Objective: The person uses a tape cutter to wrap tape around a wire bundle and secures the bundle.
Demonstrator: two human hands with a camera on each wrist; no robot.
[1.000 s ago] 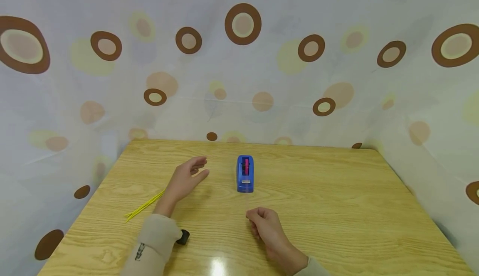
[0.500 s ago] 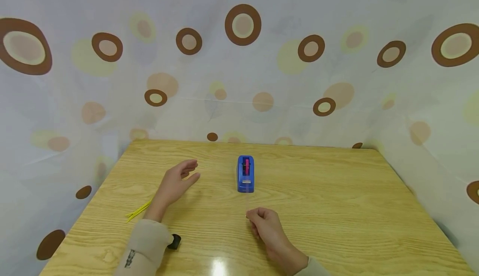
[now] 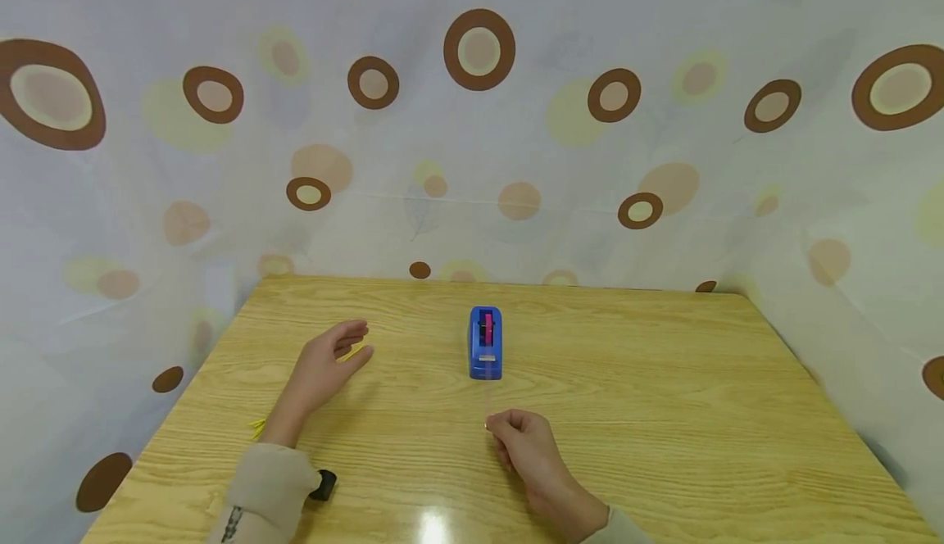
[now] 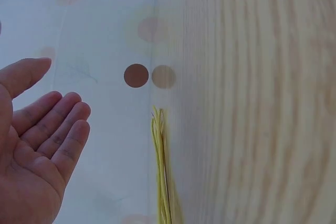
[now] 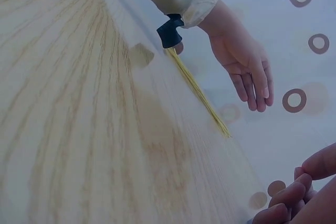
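Note:
A blue tape dispenser [image 3: 484,370] with a pink roll hub stands mid-table in the head view. From its front runs a strip of clear tape [image 3: 488,398], whose end my right hand [image 3: 529,450] pinches between thumb and forefinger. My left hand [image 3: 319,370] holds nothing, its fingers loosely bent, raised over a bundle of thin yellow strips [image 4: 160,166]. My left forearm hides most of that bundle in the head view. In the right wrist view the strips [image 5: 199,93] lie below the left hand.
The wooden table [image 3: 664,413] ends at the back and sides against a white curtain [image 3: 531,151] with brown and beige circles. A black wrist mount [image 3: 323,485] sits at my left cuff.
My left hand has moved left and toward me, away from the dispenser and over the yellow strips. The right hand stays in place with the tape.

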